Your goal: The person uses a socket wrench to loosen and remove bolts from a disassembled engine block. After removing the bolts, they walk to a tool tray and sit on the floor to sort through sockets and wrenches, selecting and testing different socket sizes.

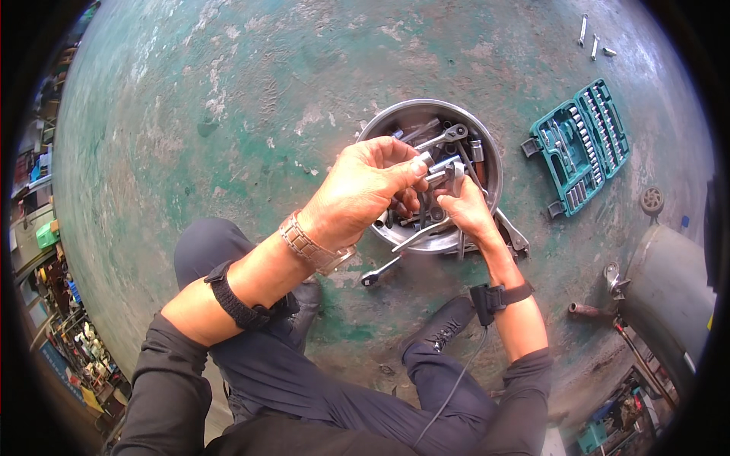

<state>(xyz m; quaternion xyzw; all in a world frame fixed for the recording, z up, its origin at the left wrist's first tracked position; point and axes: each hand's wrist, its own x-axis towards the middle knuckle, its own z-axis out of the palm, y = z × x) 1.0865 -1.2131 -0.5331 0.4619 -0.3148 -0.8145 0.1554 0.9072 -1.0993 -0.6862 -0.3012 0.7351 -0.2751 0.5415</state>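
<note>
Over a round metal basin (491, 137) of loose tools, both my hands work close together. My left hand (353, 186), closed in a pinch, grips a small silver cylinder like a socket (424, 159) between thumb and fingers. Just right of it, my right hand (470, 209) is wrapped round a silver tool with a broad rounded head (456, 176); its exact kind is unclear. The two pieces lie very near each other, and I cannot tell whether they touch. A ratchet (455, 132) and several other tools lie in the basin behind my hands.
A ratchet handle (382, 270) and a lever-like metal tool (512, 232) lie by the basin's near side. To the right sits an open green socket case (582, 144). Loose wrenches (583, 30) lie far right. A grey cylindrical tank (669, 281) stands right; cluttered shelves (84, 342) line the left.
</note>
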